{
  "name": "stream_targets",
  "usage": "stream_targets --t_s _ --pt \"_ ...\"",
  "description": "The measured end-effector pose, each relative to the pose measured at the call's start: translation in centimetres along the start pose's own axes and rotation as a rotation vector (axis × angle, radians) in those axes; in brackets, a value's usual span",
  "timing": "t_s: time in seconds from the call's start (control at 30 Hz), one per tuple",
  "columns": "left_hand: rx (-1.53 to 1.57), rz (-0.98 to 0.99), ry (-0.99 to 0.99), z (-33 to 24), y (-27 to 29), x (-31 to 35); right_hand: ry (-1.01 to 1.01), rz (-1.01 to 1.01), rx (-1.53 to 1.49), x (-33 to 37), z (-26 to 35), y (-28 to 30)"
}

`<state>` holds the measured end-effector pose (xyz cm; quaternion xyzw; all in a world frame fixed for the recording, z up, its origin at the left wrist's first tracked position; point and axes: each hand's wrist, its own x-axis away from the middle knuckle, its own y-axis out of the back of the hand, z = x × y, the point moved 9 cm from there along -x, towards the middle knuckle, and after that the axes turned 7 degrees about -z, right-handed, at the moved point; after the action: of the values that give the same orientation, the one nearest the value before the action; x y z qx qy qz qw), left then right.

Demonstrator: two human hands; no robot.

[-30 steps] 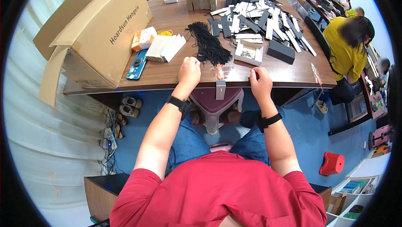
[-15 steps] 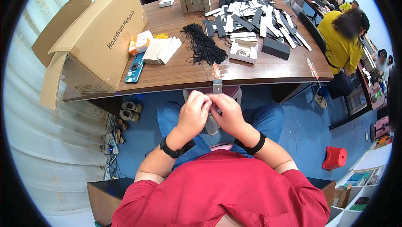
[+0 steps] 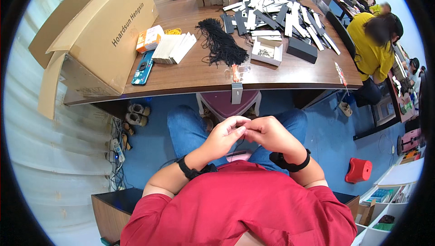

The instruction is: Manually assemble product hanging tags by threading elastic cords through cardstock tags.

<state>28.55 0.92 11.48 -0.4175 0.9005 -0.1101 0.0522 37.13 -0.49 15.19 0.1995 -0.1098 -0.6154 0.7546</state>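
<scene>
My left hand (image 3: 225, 136) and my right hand (image 3: 271, 133) meet at the fingertips above my lap, both closed in a pinch. A thin black cord (image 3: 237, 146) hangs below the joined fingers; its pinched part is mostly hidden. Just beyond the hands, a small grey block (image 3: 236, 93) sticks out over the table's near edge, with an orange strip (image 3: 235, 73) and clear tape behind it. Farther in lies a heap of black cords (image 3: 222, 42). To its right, an open white box (image 3: 267, 52) contains small dark pieces.
A large cardboard box (image 3: 108, 33) stands at the table's left, near a blue phone (image 3: 143, 68) and white card stacks (image 3: 174, 48). Black and white strips (image 3: 281, 17) cover the far right, beside a black box (image 3: 302, 50). A purple stool (image 3: 222, 102) sits under the edge.
Both hands, still together, have come down and closer to my body, away from the grey block at the table edge. More of the purple stool shows.
</scene>
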Motion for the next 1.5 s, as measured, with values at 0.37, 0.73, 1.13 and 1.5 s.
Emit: stream_targets --t_s 0.37,0.73,1.13,1.5 --pt "-0.16 -0.161 0.084 2.3 3.6 -1.6 -0.208 0.14 -0.13 -3.2 -3.7 0.7" --pt "-0.013 -0.236 0.014 -1.7 5.8 -1.8 -0.009 -0.54 0.879 -13.1 -6.2 16.4" --pt "0.008 -0.217 0.072 -0.7 5.4 -2.0 -0.183 -0.364 1.283 -18.1 -10.5 16.1" --pt "-0.024 -0.268 -0.018 -2.4 4.8 -1.6 -0.083 -0.696 0.79 -16.1 -10.1 18.8"
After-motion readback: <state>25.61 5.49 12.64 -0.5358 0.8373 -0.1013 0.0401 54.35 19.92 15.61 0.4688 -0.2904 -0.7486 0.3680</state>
